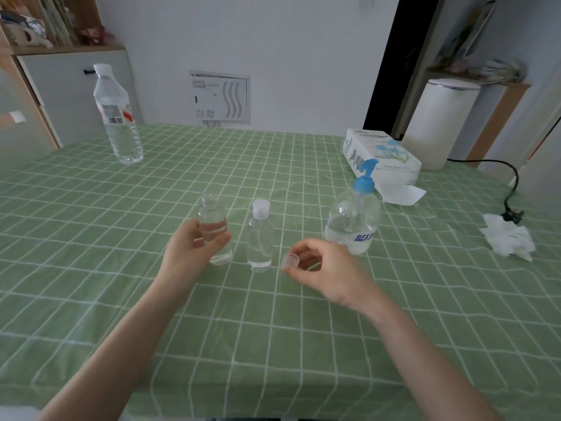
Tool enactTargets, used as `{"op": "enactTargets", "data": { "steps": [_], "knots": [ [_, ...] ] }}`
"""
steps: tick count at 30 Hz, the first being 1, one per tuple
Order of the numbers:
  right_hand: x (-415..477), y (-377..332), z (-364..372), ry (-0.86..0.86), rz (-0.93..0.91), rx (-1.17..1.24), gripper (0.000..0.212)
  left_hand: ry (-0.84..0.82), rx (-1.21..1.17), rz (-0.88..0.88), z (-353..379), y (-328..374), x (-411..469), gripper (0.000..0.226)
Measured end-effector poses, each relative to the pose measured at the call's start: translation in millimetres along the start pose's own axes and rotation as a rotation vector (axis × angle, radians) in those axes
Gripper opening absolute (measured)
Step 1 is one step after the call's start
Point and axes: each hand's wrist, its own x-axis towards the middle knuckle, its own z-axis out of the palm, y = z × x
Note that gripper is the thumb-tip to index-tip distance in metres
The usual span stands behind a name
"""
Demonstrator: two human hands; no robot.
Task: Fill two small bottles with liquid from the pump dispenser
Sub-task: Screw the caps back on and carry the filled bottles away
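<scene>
Surface [273, 344]: green cloth with a white grid, wrinkled, runs back to a pale wall. A panel with printed diagrams [220, 97] sits on that wall. Shelf unit [45, 25] with books far left. White cylindrical appliance [437, 123] far right, with a black cord [513, 183] trailing onto the cloth.

Left hand [194, 247]: thumb and fingers curled round the open bottle [212, 220], which stands upright left of centre with a liquid line about halfway up. Capped bottle [259, 238] stands just beside it, apart from both hands. Right hand [328, 268] pinches a small clear cap [290, 261] between thumb and fingertips, low, just right of the capped bottle. Pump dispenser [353, 220], blue head, partly full, stands behind the right hand.

Also on the surface: big water bottle [117, 117] far left, tissue box [379, 153] behind the dispenser, crumpled tissue [507, 238] on the right.

Unclear: whether the open bottle's base touches the cloth, since the fingers cover its lower part. Fill level of the capped bottle is hard to read, clear on clear. Shelf contents are blurred. Both forearms are cut off at the bottom edge.
</scene>
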Motion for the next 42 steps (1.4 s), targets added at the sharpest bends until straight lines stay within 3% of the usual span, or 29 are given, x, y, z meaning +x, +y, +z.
{"op": "enactTargets", "data": {
  "steps": [3,8,18,27,42],
  "knots": [
    [-12.2,-6.5,2.1,-0.07,-0.039,0.087,0.013,-0.098,-0.024,-0.009,-7.0,5.6,-33.1,0.023],
    [-27.2,-14.6,6.3,-0.045,-0.101,0.153,0.017,-0.193,-0.075,-0.02,-6.0,12.9,-78.6,0.025],
    [-30.7,-33.1,-6.9,-0.045,-0.137,0.372,0.023,-0.263,-0.06,0.077,6.8,17.6,-103.7,0.031],
    [-31.9,-52.8,-11.6,-0.027,-0.286,0.259,0.025,-0.264,-0.026,0.066,11.5,20.7,-105.9,0.037],
    [-19.9,-71.1,-16.5,-0.079,-0.347,0.039,0.027,-0.19,0.036,0.027,8.8,24.4,-101.9,0.058]
  ]
}}
